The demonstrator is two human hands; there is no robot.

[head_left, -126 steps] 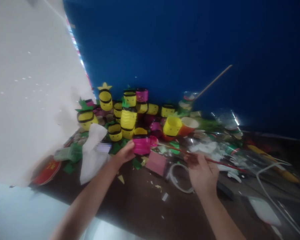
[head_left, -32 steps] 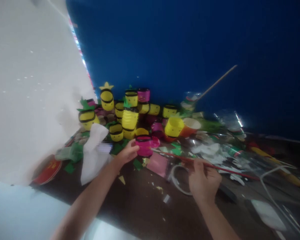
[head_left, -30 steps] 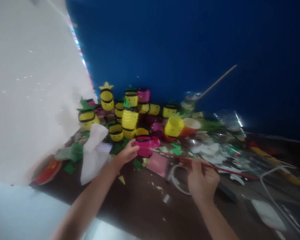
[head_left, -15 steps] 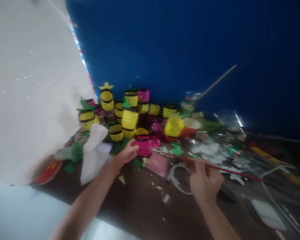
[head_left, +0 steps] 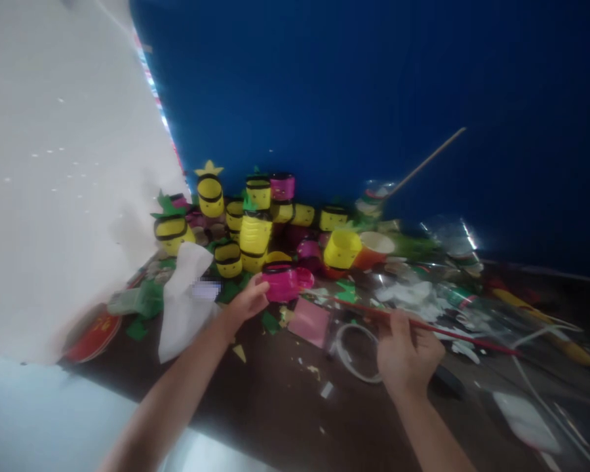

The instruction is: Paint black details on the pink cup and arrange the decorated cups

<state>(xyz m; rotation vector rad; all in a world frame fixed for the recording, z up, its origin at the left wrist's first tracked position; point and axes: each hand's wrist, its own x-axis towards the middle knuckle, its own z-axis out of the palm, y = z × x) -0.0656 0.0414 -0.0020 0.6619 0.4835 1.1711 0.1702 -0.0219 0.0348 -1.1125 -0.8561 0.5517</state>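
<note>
My left hand grips the near left side of a bright pink cup-shaped piece with a dark rim and a round pink part at its right. My right hand is closed around a long, thin paintbrush with a red handle. The brush points left toward the pink cup; its tip is blurred, and I cannot tell whether it touches. Below the cup lies a pink square sheet. Beside my right hand is a pale ring-shaped roll.
Several yellow cups with black bands, some with leaf-like tops, crowd the back of the dark table. A white bag stands at left near a red round lid. Clear plastic pieces and white scraps lie at right.
The pink cup has tilted and shifted slightly left with my left hand. My right hand and the brush have moved a little to the right, away from the cup.
</note>
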